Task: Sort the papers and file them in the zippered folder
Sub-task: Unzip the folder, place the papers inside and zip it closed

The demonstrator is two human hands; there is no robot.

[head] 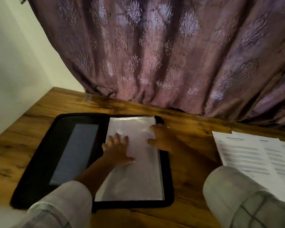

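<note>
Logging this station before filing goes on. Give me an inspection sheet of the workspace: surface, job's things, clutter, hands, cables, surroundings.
Surface: wooden table, glossy, dimly lit.
Job's things: black folder lies open; a white sheet fills its right half; printed papers lie overlapped on the table to its right.
Clutter: nothing seen.
Hands: left hand flat on the sheet, fingers spread; right hand at the sheet's right edge, grip unclear.
Cables: nothing seen.
Surroundings: patterned purple curtain behind the table; pale wall at left.
</note>
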